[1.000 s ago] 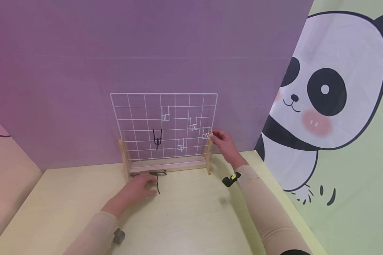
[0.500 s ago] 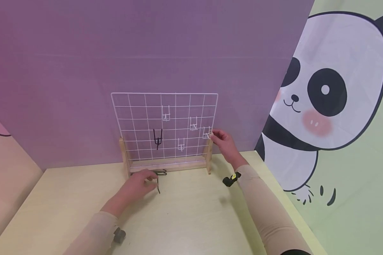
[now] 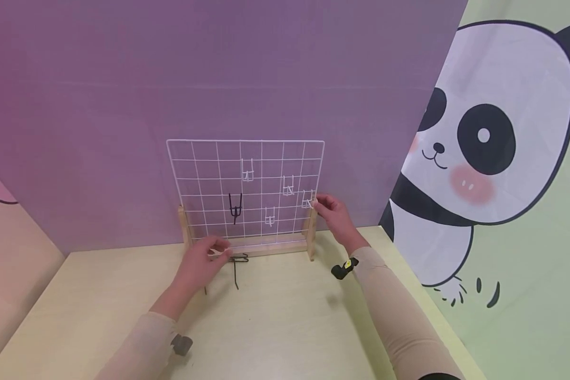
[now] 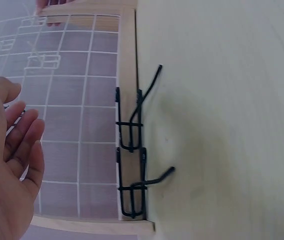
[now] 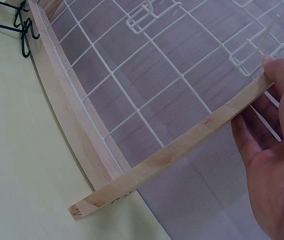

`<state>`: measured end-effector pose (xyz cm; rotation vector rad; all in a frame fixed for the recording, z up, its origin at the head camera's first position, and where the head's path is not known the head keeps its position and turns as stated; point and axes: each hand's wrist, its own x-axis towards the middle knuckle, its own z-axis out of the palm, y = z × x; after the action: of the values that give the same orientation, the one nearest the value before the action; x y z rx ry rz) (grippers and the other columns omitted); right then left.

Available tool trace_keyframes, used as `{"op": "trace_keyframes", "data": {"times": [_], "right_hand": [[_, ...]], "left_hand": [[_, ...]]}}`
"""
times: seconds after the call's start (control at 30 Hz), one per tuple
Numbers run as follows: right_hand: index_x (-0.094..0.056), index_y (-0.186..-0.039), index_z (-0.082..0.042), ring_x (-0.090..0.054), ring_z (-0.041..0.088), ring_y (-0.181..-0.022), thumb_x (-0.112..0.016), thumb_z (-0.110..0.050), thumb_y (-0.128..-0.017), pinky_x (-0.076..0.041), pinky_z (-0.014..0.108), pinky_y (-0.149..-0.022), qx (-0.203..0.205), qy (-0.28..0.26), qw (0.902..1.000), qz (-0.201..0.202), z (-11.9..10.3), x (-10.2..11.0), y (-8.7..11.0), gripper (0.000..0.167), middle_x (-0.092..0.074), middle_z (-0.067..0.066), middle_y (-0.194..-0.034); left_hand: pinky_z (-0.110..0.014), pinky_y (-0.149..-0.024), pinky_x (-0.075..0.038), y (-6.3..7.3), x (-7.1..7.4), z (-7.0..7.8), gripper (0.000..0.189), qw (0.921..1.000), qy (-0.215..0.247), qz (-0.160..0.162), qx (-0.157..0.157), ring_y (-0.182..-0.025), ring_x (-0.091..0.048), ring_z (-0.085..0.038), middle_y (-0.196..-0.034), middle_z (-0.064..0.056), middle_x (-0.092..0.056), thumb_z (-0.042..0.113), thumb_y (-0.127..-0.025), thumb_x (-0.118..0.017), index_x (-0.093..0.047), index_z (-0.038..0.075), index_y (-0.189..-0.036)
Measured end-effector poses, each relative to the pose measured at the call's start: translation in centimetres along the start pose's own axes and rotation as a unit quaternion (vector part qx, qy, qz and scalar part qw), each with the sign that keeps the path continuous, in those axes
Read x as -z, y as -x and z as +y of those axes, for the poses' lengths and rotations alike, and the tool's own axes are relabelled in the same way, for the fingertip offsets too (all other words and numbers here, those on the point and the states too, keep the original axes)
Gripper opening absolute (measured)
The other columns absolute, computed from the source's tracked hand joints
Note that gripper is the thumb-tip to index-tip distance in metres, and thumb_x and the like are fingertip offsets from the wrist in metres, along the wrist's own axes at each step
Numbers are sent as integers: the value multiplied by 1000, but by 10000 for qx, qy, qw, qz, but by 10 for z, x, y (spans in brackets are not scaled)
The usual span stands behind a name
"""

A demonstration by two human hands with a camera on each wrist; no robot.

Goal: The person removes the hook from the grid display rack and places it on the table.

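A white wire grid (image 3: 261,141) stands upright in a wooden stand (image 5: 172,152). My right hand (image 3: 336,219) grips the top of the stand's right post, thumb in front and fingers behind. My left hand (image 3: 200,266) hovers before the grid's lower left with loosely bent fingers and holds nothing. Below it, two black wire hooks lie by the stand's base rail, one (image 4: 131,123) beside the other (image 4: 133,188). Another black hook (image 3: 235,211) hangs on the grid. Several white hooks (image 3: 248,176) also hang there. In the head view my left hand partly hides the loose hooks.
The pale wooden table (image 3: 275,327) extends in front of the stand. Behind it rises a purple backdrop (image 3: 261,79). A panda picture (image 3: 508,132) covers the wall at the right.
My left hand has lifted up and away from the loose black hooks, uncovering more of them. My right hand stays on the post.
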<state>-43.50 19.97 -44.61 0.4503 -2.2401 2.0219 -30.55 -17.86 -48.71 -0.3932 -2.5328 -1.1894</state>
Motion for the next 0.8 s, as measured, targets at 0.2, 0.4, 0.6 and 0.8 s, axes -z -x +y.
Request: {"op": "trace_keyframes", "data": {"times": [0.2,0.4,0.6,0.8], "right_hand": [[-67,-138,3,-66,18,-116,-67,-15,-112,-50,47,-119,70,-73,9999,-9,0,0,0,32,-73,3,-119],[-67,-140,3,-66,18,-117,-67,-16,-112,-49,48,-120,81,-76,9999,-2,0,0,0,34,-73,3,-120],[-68,-139,3,-67,17,-117,-67,-16,-112,-50,48,-120,99,-82,9999,5,1,0,0,33,-73,2,-119],[-67,-139,3,-67,17,-118,-67,-15,-112,-49,48,-120,91,-122,9999,6,2,0,0,33,-73,2,-120]], "left_hand": [[-50,-96,-58,-4,4,10,20,9975,301,562,-301,-108,-70,-32,-114,-12,-74,9,-102,-79,-72,2,-118],[-39,-93,-55,-8,6,22,24,9934,461,924,-491,-108,-68,-31,-113,-13,-74,7,-99,-81,-71,-1,-120],[-33,-91,-54,-13,6,32,26,9892,656,1150,-629,-105,-67,-29,-113,-13,-73,5,-99,-82,-70,-1,-121],[-26,-89,-52,-20,6,38,26,9851,737,1293,-856,-104,-66,-29,-112,-13,-73,6,-98,-83,-70,0,-120]]}}
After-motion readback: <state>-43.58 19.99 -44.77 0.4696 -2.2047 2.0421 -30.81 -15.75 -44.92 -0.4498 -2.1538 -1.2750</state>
